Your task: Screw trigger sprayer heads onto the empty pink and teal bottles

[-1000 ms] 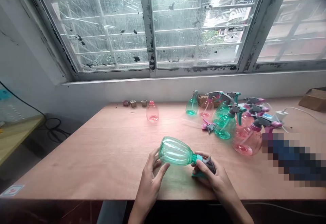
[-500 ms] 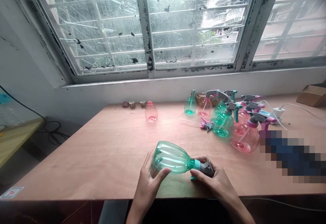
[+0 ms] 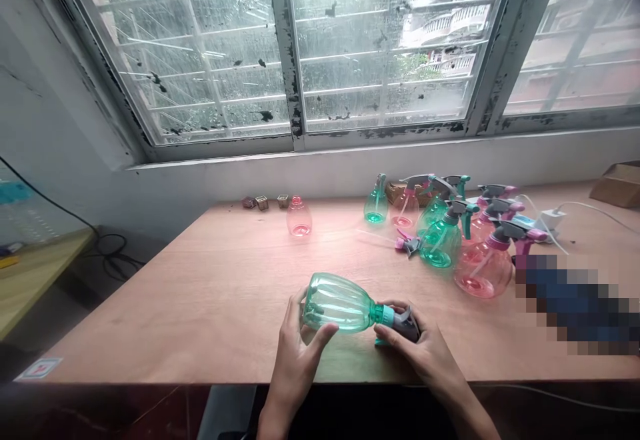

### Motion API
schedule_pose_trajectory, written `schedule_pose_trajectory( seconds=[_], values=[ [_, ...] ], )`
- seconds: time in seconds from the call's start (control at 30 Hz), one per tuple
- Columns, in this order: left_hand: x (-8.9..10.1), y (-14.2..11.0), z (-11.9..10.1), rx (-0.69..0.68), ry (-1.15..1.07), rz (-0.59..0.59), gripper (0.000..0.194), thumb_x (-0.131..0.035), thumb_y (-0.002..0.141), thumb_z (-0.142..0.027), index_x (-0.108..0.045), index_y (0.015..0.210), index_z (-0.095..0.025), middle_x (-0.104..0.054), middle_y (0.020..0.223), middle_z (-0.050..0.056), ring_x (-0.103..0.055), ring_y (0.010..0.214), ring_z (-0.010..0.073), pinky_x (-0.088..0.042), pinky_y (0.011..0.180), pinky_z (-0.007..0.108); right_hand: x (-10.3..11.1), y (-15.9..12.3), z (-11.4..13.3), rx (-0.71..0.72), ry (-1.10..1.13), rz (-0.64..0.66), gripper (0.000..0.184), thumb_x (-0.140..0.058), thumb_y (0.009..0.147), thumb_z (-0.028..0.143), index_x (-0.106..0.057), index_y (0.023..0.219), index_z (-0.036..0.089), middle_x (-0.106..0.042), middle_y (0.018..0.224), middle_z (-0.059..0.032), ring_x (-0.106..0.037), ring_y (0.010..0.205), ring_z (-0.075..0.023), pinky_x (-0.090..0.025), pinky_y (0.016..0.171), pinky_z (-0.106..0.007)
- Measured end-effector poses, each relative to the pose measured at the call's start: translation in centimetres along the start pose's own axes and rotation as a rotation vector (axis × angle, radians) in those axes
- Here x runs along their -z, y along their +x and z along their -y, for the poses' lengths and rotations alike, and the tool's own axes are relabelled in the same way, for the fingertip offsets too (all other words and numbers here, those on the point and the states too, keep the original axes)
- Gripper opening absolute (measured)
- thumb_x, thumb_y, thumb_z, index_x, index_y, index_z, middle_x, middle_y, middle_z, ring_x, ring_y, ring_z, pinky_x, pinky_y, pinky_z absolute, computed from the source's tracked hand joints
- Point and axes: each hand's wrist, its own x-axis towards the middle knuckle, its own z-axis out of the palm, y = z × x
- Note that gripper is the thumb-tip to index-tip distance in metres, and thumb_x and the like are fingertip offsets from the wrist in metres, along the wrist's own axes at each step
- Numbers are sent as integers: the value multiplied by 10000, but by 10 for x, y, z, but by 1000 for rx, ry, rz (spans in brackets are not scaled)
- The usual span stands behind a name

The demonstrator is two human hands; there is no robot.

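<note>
A clear green spray bottle (image 3: 340, 303) lies on its side above the near edge of the wooden table (image 3: 200, 307). My left hand (image 3: 297, 353) is wrapped round the bottle's wide base end. My right hand (image 3: 425, 353) is closed on the grey and teal trigger head (image 3: 403, 323) screwed onto the neck. Both hands hold the same bottle, with its base pointing left.
Several assembled green and pink spray bottles (image 3: 450, 240) stand at the back right. A headless pink bottle (image 3: 299, 217) stands mid-back, near small pots (image 3: 261, 202). A white plug and cable (image 3: 553, 217) and a cardboard box (image 3: 617, 183) lie far right. A blurred patch (image 3: 575, 300) covers the right.
The green bottle has turned a little in my hands and dropped slightly toward the table edge; my left hand slid further round its base. The camera shifted slightly.
</note>
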Motion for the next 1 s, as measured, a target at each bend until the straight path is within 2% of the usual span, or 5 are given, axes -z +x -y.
schedule_pose_trajectory(
  seconds=[0.23,0.57,0.77,0.87,1.0],
  values=[
    [3,0,1,-8,8,10,692,-758,917,-573,-529,1470,-225,-675,1409,133,-684,1294,321,-575,1058,401,1,-3,5,3,-78,0,458,-924,765,545,-779,1027,198,-766,866,-38,-737,768,-235,-636,703,-330],
    [7,-1,11,-34,155,82,715,-819,859,-557,-634,1461,-219,-553,1603,174,-520,1507,395,-419,1276,504,9,6,2,-69,-95,-27,466,-935,733,556,-800,985,187,-730,728,-14,-704,656,-225,-601,623,-322],
    [11,0,27,4,76,59,965,-915,765,-510,-496,1602,-277,-515,1654,140,-476,1551,399,-421,1288,505,9,6,2,-131,25,-12,532,-955,705,578,-791,1034,193,-730,689,-17,-685,637,-216,-603,608,-320],
    [12,0,24,-25,177,98,965,-927,761,-473,-496,1603,-284,-499,1674,128,-383,1608,396,-295,1349,556,10,4,4,-160,20,-19,537,-963,684,599,-787,1001,202,-728,711,-16,-691,649,-218,-621,613,-325],
    [8,-2,17,-53,116,112,830,-773,920,-474,-399,1651,-354,-416,1733,82,-422,1595,344,-385,1307,523,13,3,3,-129,-21,-31,550,-958,678,619,-797,987,194,-712,738,-15,-687,669,-220,-633,616,-329]
  ],
)
